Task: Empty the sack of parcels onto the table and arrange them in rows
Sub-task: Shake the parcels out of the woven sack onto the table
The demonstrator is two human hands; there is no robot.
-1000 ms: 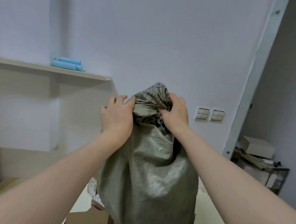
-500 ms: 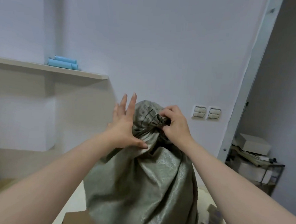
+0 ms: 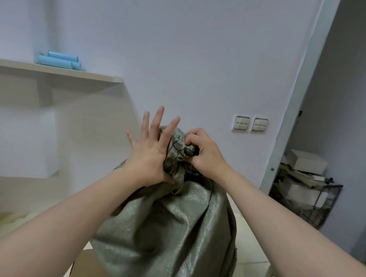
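- The sack (image 3: 168, 233) stood upright, probably on the worktop (image 3: 250, 254).
- Right hand (image 3: 206, 152) fingers pinched its bunched neck (image 3: 177, 153); left hand (image 3: 149, 155) fingers were spread apart.
- The cloth looked soft and the load heavy; the neck gave the best hold.

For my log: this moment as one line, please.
sack: neck bunched; left hand: fingers spread, palm on neck; right hand: grips neck

blue rolls (image 3: 59, 60) on shelf (image 3: 92, 76) | two wall switches (image 3: 241, 123) | wire rack (image 3: 314, 211)

Sack (image 3: 173, 233) — grey-green, shiny weave, dark grid lines at neck; rolls (image 3: 59, 60) on shelf — light blue.
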